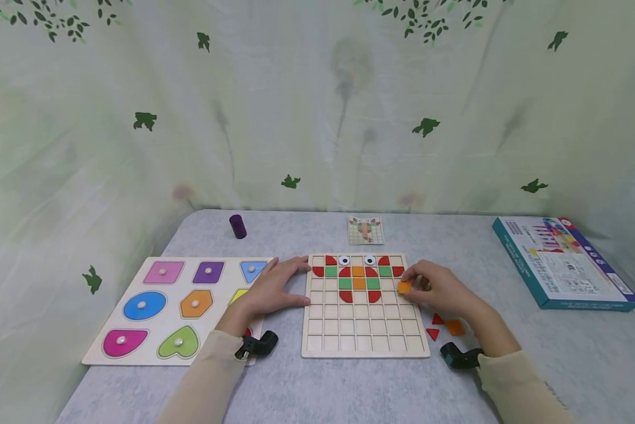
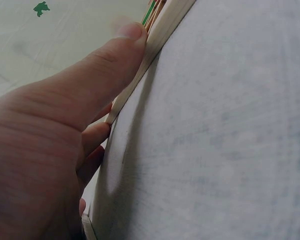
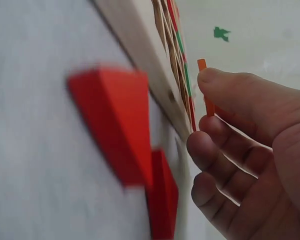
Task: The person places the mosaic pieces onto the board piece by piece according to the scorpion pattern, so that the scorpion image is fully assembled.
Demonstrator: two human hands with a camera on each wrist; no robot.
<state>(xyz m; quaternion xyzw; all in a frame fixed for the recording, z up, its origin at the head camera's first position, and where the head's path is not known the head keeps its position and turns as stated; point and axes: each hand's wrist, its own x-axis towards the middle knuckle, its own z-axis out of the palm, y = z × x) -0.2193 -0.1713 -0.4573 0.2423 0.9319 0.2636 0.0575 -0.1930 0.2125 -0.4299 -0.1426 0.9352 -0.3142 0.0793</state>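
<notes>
A wooden grid board [image 1: 344, 344] lies flat on the table, its upper cells filled with red, green and orange tiles and two eye pieces. My left hand [image 1: 270, 291] rests against its left edge, fingers and thumb spread along the rim. At the board's right edge, my right hand [image 1: 442, 288] pinches an orange square tile [image 1: 404, 287] between thumb and fingers. The right wrist view shows that tile [image 3: 202, 64] edge-on, raised beside the board. Below the right hand lie two red triangle tiles [image 1: 433, 334] and another orange square tile [image 1: 455, 327].
A shape puzzle board [image 1: 137, 272] with knobbed pieces lies on the left, partly under my left arm. Behind the grid board is a small pattern card [image 1: 366, 231]. A purple cylinder [image 1: 238, 227] stands at the back left, and a teal-edged box [image 1: 566, 265] lies at right.
</notes>
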